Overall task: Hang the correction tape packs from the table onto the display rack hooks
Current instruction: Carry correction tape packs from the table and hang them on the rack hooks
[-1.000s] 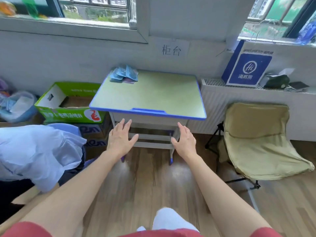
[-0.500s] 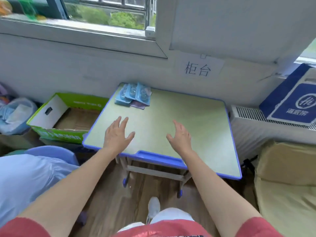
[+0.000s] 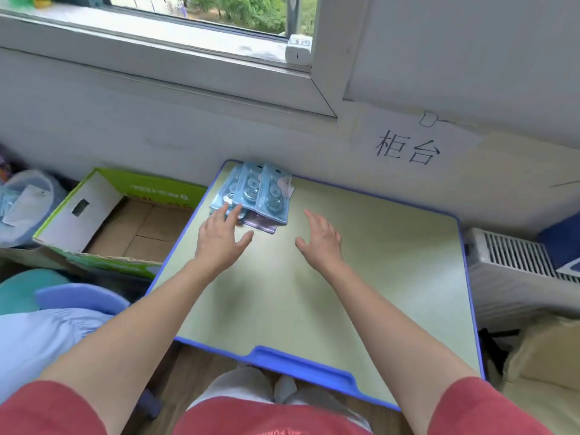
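Barely started imo: right hand (image 3: 320, 238) and left hand (image 3: 219, 240) hover over the table (image 3: 345, 293), fingers spread and holding nothing, the left one's tips right at the correction tape packs (image 3: 257, 193) piled in the far-left corner — none picked up, no rack in sight.

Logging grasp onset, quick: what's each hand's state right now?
Left hand: open, fingertips at the near edge of the correction tape packs, no grip on them.
Right hand: open over the table, holding nothing.
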A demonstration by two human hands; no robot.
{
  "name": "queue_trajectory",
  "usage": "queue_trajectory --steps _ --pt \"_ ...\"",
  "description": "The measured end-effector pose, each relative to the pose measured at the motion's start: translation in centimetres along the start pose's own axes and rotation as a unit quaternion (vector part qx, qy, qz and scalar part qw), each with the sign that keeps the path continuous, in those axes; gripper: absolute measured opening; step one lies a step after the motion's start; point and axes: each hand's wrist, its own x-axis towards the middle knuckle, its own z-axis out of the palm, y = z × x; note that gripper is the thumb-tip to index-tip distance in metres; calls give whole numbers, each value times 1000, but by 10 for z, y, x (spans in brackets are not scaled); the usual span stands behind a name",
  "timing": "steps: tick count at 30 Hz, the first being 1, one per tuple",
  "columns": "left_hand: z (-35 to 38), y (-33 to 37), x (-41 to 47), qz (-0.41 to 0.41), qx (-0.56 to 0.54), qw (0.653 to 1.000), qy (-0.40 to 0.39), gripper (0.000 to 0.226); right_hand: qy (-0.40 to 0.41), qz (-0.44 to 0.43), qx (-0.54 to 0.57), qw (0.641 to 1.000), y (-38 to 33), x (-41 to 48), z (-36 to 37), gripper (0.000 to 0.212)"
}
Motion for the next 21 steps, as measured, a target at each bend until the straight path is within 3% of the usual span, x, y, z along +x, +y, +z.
queue_trajectory --steps 9,15,21 --pt "2 -20 81 21 -25 999 -8 67 -33 30 64 997 -47 82 23 67" --pt "2 -38 113 38 -36 998 -27 67 -58 67 21 996 -70 112 41 82" --pt "1 -43 133 58 -28 996 -53 67 -43 103 -2 994 -59 112 42 77"
